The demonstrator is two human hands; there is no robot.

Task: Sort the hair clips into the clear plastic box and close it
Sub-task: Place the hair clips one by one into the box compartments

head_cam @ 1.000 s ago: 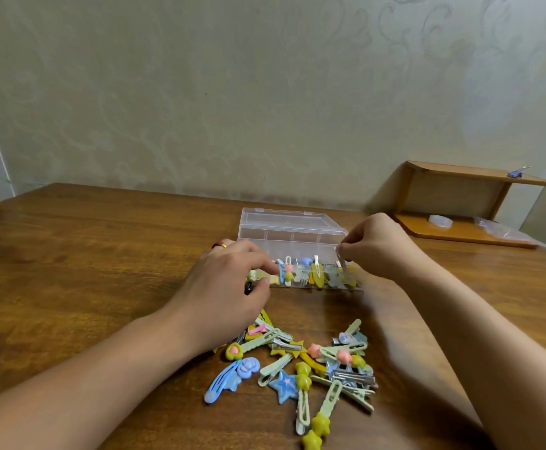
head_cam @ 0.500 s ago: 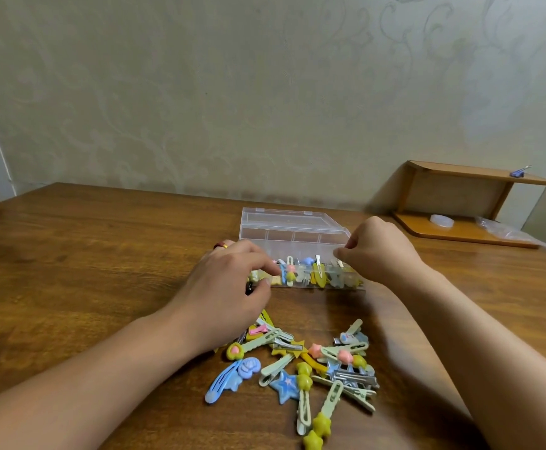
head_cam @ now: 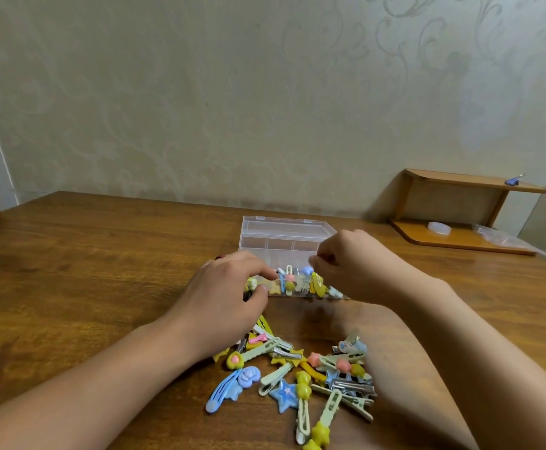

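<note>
While both hands work at the clear plastic box (head_cam: 284,237), left hand (head_cam: 229,297) pinches its near-left rim; right hand (head_cam: 349,264), fingers curled, contents unclear. Loose hair clips (head_cam: 297,375) lie on table (head_cam: 86,271), nearer the person, w/ left hand closer.

This looks like a room in a home. A brown wooden table with visible grain (head_cam: 70,271) stands against a wall covered in pale beige wallpaper with an embossed floral scroll pattern (head_cam: 265,92). A small two-tier orange-brown wooden corner shelf (head_cam: 460,209) sits at the table's far right.
</note>
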